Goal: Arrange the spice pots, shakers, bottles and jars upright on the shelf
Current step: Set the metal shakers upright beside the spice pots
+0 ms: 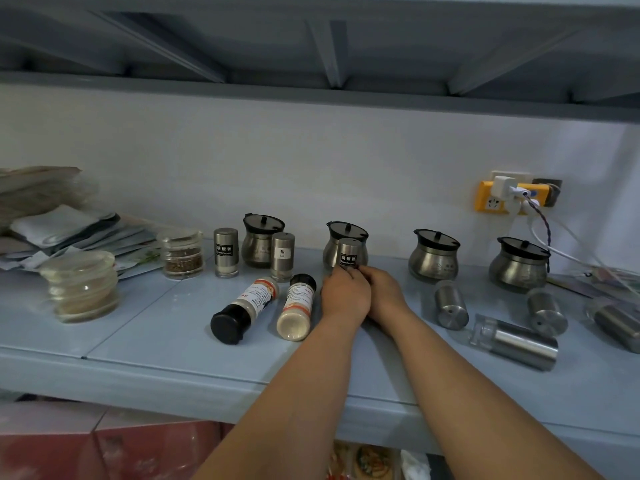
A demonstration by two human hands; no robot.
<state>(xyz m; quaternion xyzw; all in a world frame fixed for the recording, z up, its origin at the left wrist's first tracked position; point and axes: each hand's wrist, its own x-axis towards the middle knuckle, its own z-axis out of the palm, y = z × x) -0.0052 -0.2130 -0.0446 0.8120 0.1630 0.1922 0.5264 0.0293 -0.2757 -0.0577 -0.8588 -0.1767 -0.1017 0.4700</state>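
Observation:
Both hands meet at a steel pepper shaker [349, 252] that stands upright in front of a steel pot [346, 233]. My left hand [344, 294] and my right hand [382, 291] grip its lower part. Two more steel shakers [225, 251] [282, 256] stand upright to the left, near another pot [260, 240]. Two plastic spice bottles [244, 310] [297, 308] lie on their sides left of my hands. To the right, several steel shakers [450, 304] [516, 342] [547, 311] lie toppled. Two pots [434, 255] [518, 264] stand upright at the back right.
Stacked glass jars [183, 253] [81, 285] stand at the left, beside a pile of paper packets [69, 233]. A yellow wall socket [495, 200] with a charger and cables [554, 244] is at the back right. The pale blue shelf [138, 327] has an upper shelf close overhead.

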